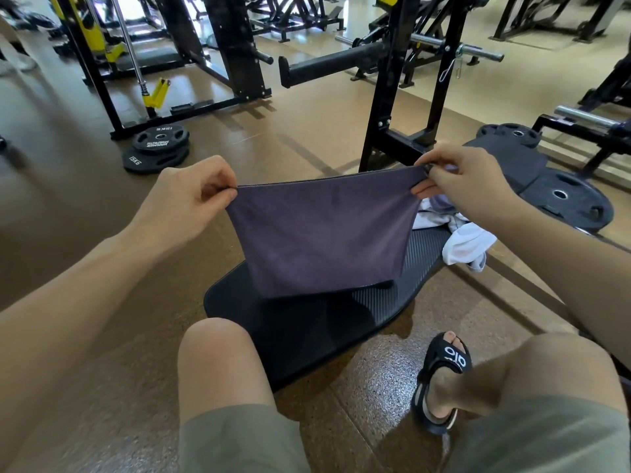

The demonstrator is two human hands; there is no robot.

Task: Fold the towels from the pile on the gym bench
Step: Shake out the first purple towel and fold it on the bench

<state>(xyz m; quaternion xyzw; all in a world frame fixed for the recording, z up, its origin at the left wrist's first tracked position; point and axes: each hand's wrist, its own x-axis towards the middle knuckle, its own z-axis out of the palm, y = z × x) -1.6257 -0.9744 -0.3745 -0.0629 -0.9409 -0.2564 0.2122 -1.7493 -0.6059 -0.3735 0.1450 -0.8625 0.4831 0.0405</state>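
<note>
Towel, purple-grey [321,230]: stretched in air above black bench pad [386,298], lower edge hanging just over pad. Left hand [191,196] pinches top left corner; right hand [464,179] pinches top right corner. Pile, white towels [464,247]: on pad, beneath right hand.

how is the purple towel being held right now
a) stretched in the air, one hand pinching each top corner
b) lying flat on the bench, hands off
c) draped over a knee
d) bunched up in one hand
a: the left hand and right hand each pinch a top corner of the purple towel, which hangs spread above the bench.
</note>
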